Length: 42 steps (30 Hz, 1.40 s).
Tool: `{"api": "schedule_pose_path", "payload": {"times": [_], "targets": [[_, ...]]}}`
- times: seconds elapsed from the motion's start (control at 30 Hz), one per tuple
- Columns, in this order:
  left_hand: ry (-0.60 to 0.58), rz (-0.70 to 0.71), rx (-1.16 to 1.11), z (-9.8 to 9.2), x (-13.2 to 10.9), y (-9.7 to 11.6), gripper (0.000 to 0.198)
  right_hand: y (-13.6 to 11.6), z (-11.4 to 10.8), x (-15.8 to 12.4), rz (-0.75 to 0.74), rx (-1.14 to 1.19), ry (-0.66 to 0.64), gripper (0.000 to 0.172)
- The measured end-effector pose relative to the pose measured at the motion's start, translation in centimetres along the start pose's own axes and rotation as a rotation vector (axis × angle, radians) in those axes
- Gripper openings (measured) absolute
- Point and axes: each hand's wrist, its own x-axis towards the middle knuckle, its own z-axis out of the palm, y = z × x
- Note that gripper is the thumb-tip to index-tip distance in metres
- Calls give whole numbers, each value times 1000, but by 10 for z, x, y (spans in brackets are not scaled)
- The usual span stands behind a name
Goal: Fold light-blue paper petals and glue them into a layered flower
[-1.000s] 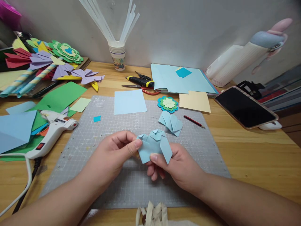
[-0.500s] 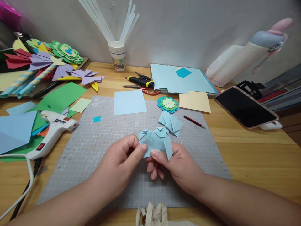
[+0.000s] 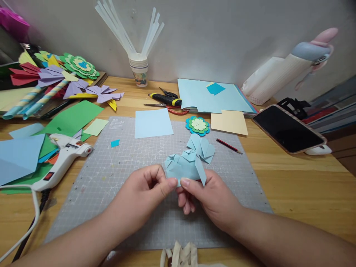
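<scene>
Between my two hands is a folded light-blue paper piece (image 3: 185,168) with creased flaps along its top and one flap hanging at its right side. My left hand (image 3: 148,191) pinches its lower left edge between thumb and fingers. On the lower right, my right hand (image 3: 214,196) grips it, thumb in front and fingers behind. Just past it on the grey cutting mat (image 3: 116,207) lies a light-blue paper flower piece with rounded petals (image 3: 204,148), partly covered by the held paper. A layered blue and green paper flower (image 3: 197,126) rests behind that.
A white glue gun (image 3: 61,159) lies left on coloured paper, its cable trailing forward. Blue (image 3: 154,123) and cream sheets (image 3: 229,122), scissors (image 3: 178,111), a utility knife (image 3: 165,99) and a pencil (image 3: 229,146) surround the mat's far side. Right stands a phone (image 3: 289,128); a paper cup (image 3: 139,72) holds white sticks.
Both thumbs have shifted closer together along the paper's lower edge. The held paper tilts a little differently, and the whole view has moved slightly.
</scene>
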Motion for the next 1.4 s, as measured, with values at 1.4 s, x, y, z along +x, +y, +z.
{"api": "schedule_pose_path", "payload": {"times": [1.4], "targets": [[178,-143,-4,-10,-1,8,31,-9,-4,0,-58,-91,38,32]]}}
